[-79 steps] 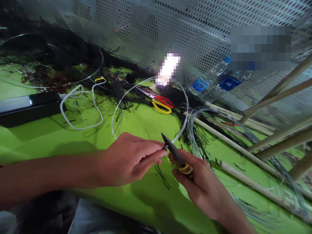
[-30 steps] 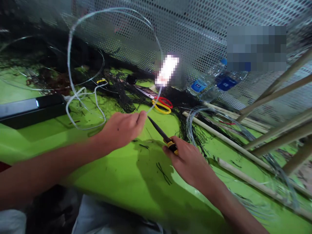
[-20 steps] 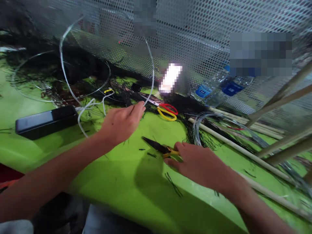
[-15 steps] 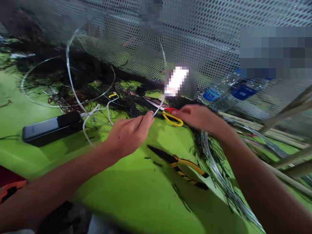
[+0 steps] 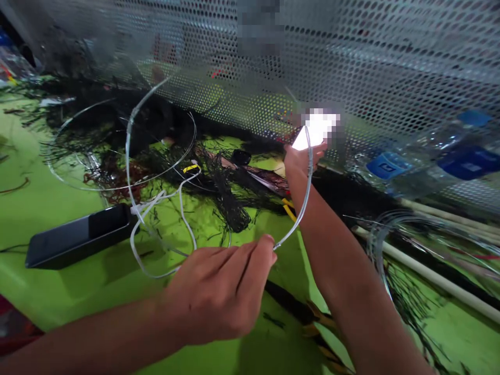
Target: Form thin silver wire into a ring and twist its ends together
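My left hand point(image 5: 224, 291) pinches the end of a thin clear wire point(image 5: 302, 200) between thumb and fingertips, low at the centre. The wire arcs up past my right wrist towards a bright blurred object point(image 5: 318, 130), and another part of it loops high at the left. My right hand point(image 5: 300, 156) is stretched to the back of the green table point(image 5: 58, 291), just under that bright object; its fingers curl away from me and I cannot make out a grip. Yellow-handled pliers point(image 5: 308, 317) lie on the table under my right forearm.
A black power bank point(image 5: 78, 237) with a white cable point(image 5: 164, 208) lies at the left. Black netting point(image 5: 226, 192) and yellow scissor handles point(image 5: 289, 208) sit mid-table. A wire coil point(image 5: 390, 229) and wooden sticks point(image 5: 429, 276) lie right. Bottles point(image 5: 390, 164) stand behind a perforated screen point(image 5: 351, 62).
My right hand laid the pliers on the table and reached to the back by the bright object. My left hand kept the wire end and drew it nearer to me.
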The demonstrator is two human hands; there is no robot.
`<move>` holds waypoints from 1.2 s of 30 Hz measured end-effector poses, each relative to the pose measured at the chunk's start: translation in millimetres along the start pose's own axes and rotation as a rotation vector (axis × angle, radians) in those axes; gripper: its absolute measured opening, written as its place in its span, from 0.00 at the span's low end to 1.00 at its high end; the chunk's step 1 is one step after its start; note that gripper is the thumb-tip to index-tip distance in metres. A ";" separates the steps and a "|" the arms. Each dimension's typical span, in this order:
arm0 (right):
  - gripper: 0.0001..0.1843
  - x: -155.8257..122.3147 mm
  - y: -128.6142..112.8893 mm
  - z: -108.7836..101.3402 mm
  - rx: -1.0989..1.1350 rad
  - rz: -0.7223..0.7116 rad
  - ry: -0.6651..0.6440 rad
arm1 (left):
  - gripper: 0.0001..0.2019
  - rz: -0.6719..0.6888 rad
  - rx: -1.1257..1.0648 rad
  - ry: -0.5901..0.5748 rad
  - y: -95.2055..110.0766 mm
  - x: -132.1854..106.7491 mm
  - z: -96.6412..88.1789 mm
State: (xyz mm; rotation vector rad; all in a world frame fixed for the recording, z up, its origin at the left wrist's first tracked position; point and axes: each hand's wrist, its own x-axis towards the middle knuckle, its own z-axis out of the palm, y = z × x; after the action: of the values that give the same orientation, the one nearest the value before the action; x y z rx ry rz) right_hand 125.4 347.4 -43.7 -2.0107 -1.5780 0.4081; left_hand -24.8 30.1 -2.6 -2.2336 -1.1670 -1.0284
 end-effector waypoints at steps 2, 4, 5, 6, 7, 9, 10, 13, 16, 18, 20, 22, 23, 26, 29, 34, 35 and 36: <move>0.22 0.4 2.4 2.8 -0.057 0.068 0.091 | 0.12 -0.012 -0.002 -0.030 -0.2 -0.4 0.1; 0.21 0.3 3.7 3.5 -0.064 0.141 0.139 | 0.11 -0.012 -0.008 -0.045 -0.8 -0.9 2.0; 0.21 -0.1 3.5 2.7 -0.074 0.150 0.140 | 0.10 -0.016 -0.012 -0.050 -1.0 -1.3 3.4; 0.20 -0.9 2.5 0.8 -0.085 0.148 0.131 | 0.09 -0.020 -0.018 -0.054 -1.2 -1.8 5.0; 0.20 -2.2 1.0 -2.4 -0.098 0.137 0.115 | 0.08 -0.025 -0.024 -0.060 -1.4 -2.3 6.6; 0.23 -7.0 -3.4 -14.0 -0.138 0.092 0.088 | 0.06 -0.030 -0.032 -0.068 -1.3 -3.2 8.9; 0.27 -11.1 -5.4 -22.9 -0.166 0.054 0.082 | 0.06 -0.025 -0.036 -0.068 -1.1 -3.6 9.4; 0.43 -34.6 -4.6 -62.0 -0.292 -0.123 0.051 | 0.05 0.025 -0.046 -0.028 0.4 -4.7 8.3; 0.32 -85.3 17.8 -114.0 -0.444 -0.299 -0.181 | 0.07 0.116 -0.049 0.036 3.2 -6.5 4.2; 0.28 -136.3 47.4 -148.2 -0.540 -0.371 -0.369 | 0.09 0.166 -0.048 0.074 5.3 -8.3 0.7; 0.27 -193.7 84.9 -175.2 -0.591 -0.419 -0.509 | 0.11 0.203 -0.049 0.102 7.8 -10.0 -2.8; 0.30 -245.3 122.1 -190.8 -0.602 -0.568 -0.602 | 0.12 0.235 -0.052 0.108 10.7 -11.3 -6.3; 0.32 -265.4 137.3 -193.9 -0.610 -0.642 -0.553 | 0.12 0.247 -0.057 0.109 12.4 -11.8 -7.9; 0.31 -297.6 157.7 -188.8 -0.674 -0.701 -0.529 | 0.10 0.268 -0.081 0.107 17.6 -13.4 -11.7; 0.20 -300.0 143.3 -175.8 -0.774 -0.628 -0.547 | 0.08 0.247 -0.096 0.092 21.1 -15.5 -12.2; 0.11 -293.1 120.7 -181.2 -0.619 -0.467 -0.585 | 0.06 0.201 -0.053 0.091 21.0 -17.2 -9.3; 0.12 -293.0 122.2 -186.5 -0.464 -0.416 -0.670 | 0.06 0.219 -0.037 0.098 20.7 -16.8 -9.5; 0.14 -293.5 125.1 -191.8 -0.286 -0.356 -0.775 | 0.07 0.246 -0.021 0.109 20.6 -16.1 -10.2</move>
State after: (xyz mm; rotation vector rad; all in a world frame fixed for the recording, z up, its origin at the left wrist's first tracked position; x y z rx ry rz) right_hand 251.5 1.3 9.9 -1.7959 -2.5331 0.9367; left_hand -18.1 3.6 -9.0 -2.2384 -0.8150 -1.0494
